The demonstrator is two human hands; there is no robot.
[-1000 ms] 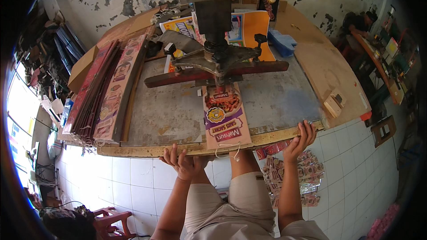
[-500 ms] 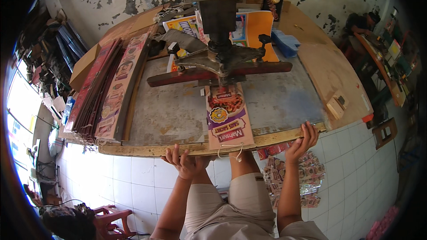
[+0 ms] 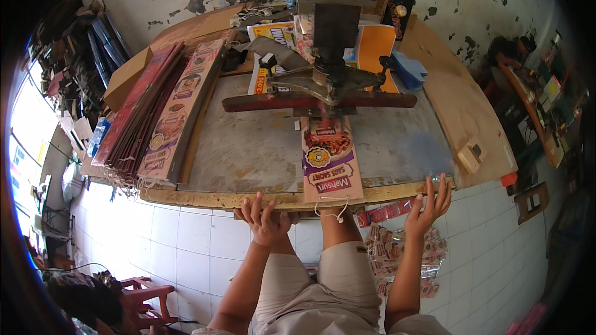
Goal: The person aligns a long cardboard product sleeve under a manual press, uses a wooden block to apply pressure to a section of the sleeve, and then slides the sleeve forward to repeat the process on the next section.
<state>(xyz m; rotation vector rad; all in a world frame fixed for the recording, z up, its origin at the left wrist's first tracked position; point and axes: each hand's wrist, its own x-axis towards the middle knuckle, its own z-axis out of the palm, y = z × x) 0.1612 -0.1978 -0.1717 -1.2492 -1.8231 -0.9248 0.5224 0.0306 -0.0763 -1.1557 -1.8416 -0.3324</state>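
A pink and purple printed cardboard strip (image 3: 329,172) lies on the grey metal tabletop (image 3: 248,142), its near end at the front edge and a white string loop (image 3: 338,212) hanging from it. Its far end runs under the black press head (image 3: 332,80) with a dark red crossbar (image 3: 267,103). Left of the strip, my left hand (image 3: 268,222) is at the wooden front edge, fingers spread and holding nothing. My right hand (image 3: 427,209) is by the edge's right end, palm up, fingers apart, also holding nothing. Whether either hand touches the edge is hard to tell.
Stacked pink printed strips (image 3: 180,108) and dark red strips (image 3: 139,102) with strings lie on the left. A wooden block (image 3: 472,156) and a blue bundle (image 3: 408,72) sit on the right. Packaged sachets (image 3: 397,251) lie on the floor. A person (image 3: 509,53) sits at far right.
My fingers have come up off the front edge and spread wider on both hands. My view has shifted, so the press appears further right. The printed strip stays in place under it.
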